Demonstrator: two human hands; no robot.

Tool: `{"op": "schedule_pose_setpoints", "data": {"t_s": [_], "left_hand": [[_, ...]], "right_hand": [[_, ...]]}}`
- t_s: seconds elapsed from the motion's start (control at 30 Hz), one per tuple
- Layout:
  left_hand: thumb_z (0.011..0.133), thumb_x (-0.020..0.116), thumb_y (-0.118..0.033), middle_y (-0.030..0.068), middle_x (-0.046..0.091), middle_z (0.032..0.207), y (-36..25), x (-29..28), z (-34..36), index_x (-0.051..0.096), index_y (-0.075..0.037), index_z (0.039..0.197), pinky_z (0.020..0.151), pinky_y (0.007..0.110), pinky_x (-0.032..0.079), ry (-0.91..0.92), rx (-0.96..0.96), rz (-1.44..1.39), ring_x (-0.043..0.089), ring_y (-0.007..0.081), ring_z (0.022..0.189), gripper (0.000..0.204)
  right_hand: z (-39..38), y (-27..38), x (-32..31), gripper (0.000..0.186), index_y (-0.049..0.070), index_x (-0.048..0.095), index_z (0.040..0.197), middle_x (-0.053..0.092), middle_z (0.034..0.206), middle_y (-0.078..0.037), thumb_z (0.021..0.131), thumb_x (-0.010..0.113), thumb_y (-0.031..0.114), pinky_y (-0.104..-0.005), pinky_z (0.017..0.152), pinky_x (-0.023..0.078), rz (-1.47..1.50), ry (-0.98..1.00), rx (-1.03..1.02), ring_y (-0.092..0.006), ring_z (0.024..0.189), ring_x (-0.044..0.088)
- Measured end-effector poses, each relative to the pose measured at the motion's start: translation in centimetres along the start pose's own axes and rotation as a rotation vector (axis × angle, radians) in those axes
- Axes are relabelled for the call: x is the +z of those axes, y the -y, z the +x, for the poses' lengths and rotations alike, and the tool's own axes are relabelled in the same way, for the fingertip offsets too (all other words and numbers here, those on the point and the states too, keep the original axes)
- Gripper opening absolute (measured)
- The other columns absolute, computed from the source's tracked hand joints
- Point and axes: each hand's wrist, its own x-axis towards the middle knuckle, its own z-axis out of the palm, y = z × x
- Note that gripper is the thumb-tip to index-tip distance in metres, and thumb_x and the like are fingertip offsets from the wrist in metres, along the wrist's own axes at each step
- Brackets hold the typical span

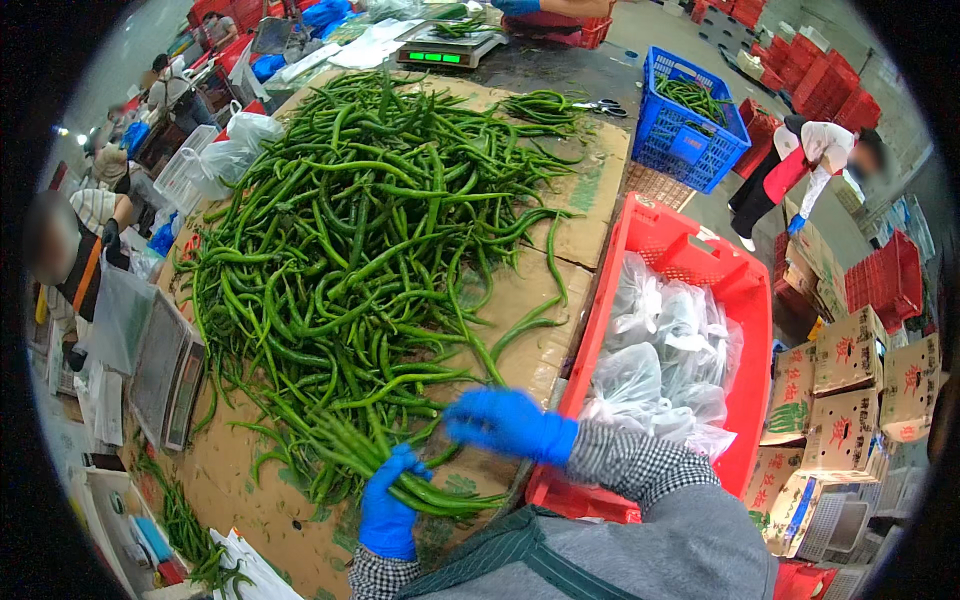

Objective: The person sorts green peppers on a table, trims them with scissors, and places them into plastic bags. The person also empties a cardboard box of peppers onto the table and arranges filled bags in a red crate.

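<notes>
A large heap of long green chili peppers point(350, 220) covers the cardboard-topped table point(540, 350). At the heap's near edge my left hand point(388, 505), in a blue glove, is closed around a bunch of green chili peppers point(435, 497). The bunch lies slantwise, its ends sticking out on both sides of the fist. Just to the right and slightly farther off, my right hand point(510, 424), also blue-gloved, hovers with bent fingers somewhat apart and slightly blurred. I see nothing held in it.
Against the table's right side stands a red crate point(745, 300) of filled plastic bags point(660, 350). Beyond it is a blue crate point(690, 110) of peppers. Scissors point(603, 107) and a scale point(450, 50) lie at the far end. Another scale point(180, 390) stands left. Other people work nearby.
</notes>
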Motion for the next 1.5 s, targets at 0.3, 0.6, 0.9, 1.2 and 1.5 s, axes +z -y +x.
{"op": "schedule_pose_setpoints", "data": {"t_s": [0.3,0.6,0.9,1.2,1.5], "left_hand": [[0.084,0.061,-0.009,0.0062,0.059,0.089,-2.2,-1.6,-1.9,0.054,-0.002,0.109,0.078,0.040,0.048,-0.018,0.217,0.058,0.057,0.0188,0.082,0.027],[0.083,0.061,-0.011,0.0050,0.058,0.087,-3.0,-0.8,-1.8,0.053,-0.002,0.110,0.082,0.043,0.045,0.051,0.168,-0.062,0.055,0.0201,0.082,0.029],[0.083,0.061,-0.011,0.0052,0.057,0.087,-2.6,1.1,-1.8,0.052,-0.002,0.110,0.082,0.043,0.044,-0.008,0.140,-0.025,0.053,0.0210,0.080,0.031],[0.087,0.056,-0.011,0.0087,0.059,0.090,-2.5,0.1,-1.0,0.051,0.001,0.113,0.080,0.043,0.047,-0.063,0.142,-0.060,0.055,0.0224,0.082,0.029],[0.086,0.057,-0.011,0.0082,0.058,0.087,-3.1,0.5,-1.8,0.054,0.001,0.108,0.078,0.042,0.048,-0.047,0.156,-0.048,0.056,0.0216,0.082,0.025]], "right_hand": [[4.0,-16.5,-12.9,0.048,0.005,0.053,0.112,0.058,0.109,-0.021,0.074,0.067,0.030,-0.0425,0.083,0.046,-0.557,-0.342,0.706,-0.0364,0.097,0.057],[6.5,-17.4,-12.8,0.025,0.006,0.065,0.092,0.065,0.087,-0.017,0.076,0.061,0.025,-0.0379,0.073,0.048,-0.196,-0.539,0.527,-0.0309,0.082,0.063],[15.4,-16.5,-11.6,0.040,0.003,0.065,0.091,0.061,0.096,-0.021,0.081,0.059,0.041,-0.0442,0.078,0.047,-0.466,-0.384,0.492,-0.0355,0.089,0.059],[17.0,-17.4,-12.3,0.049,0.001,0.065,0.097,0.064,0.094,-0.020,0.078,0.062,0.047,-0.0409,0.077,0.047,-0.192,-0.435,0.572,-0.0324,0.086,0.062],[13.8,-14.2,-13.8,0.027,0.008,0.061,0.109,0.058,0.075,0.002,0.088,0.054,0.023,-0.0204,0.049,0.038,1.198,-0.401,0.421,-0.0068,0.060,0.052]]}}
